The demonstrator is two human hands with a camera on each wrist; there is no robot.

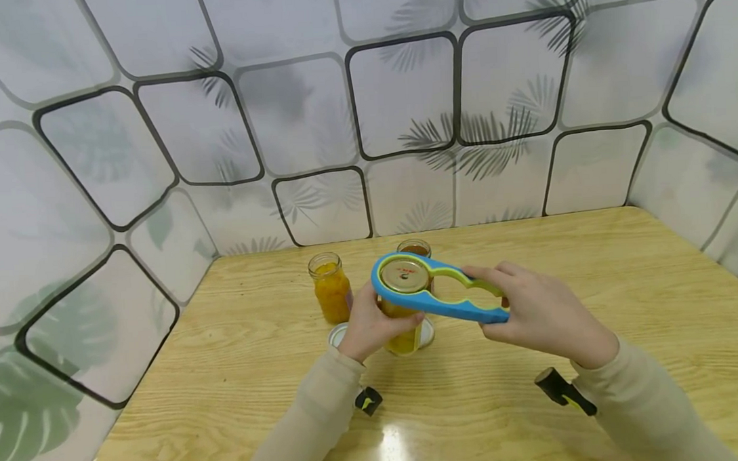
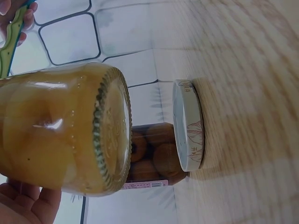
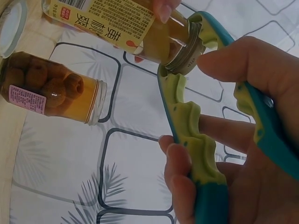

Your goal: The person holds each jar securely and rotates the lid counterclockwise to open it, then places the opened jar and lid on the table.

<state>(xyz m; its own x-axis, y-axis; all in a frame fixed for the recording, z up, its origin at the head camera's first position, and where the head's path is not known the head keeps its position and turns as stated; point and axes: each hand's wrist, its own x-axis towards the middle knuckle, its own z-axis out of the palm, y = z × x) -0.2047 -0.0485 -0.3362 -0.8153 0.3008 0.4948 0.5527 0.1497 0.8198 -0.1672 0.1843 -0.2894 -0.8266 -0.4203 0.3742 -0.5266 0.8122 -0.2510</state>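
My left hand (image 1: pixel 372 325) grips a glass jar of yellowish fruit (image 1: pixel 403 343) around its side. The left wrist view shows the jar's ribbed base raised off the wooden table. A gold metal lid (image 1: pixel 404 275) caps the jar. Around this lid sits the ring end of a blue and lime-green jar opener (image 1: pixel 451 309). My right hand (image 1: pixel 543 312) holds the opener's two handles at their far ends, fingers curled round one and the palm against the other. In the right wrist view, the jar's yellow label (image 3: pixel 110 21) is visible and the thumb lies near the lid.
A lidless jar of orange fruit (image 1: pixel 332 293) stands at the back left. Another lidless jar, with brown round fruit (image 3: pixel 51 88), stands behind the held jar. One loose white lid (image 1: pixel 338 335) lies by my left hand, another lid (image 1: pixel 427 331) behind the held jar. Patterned wall panels enclose the table.
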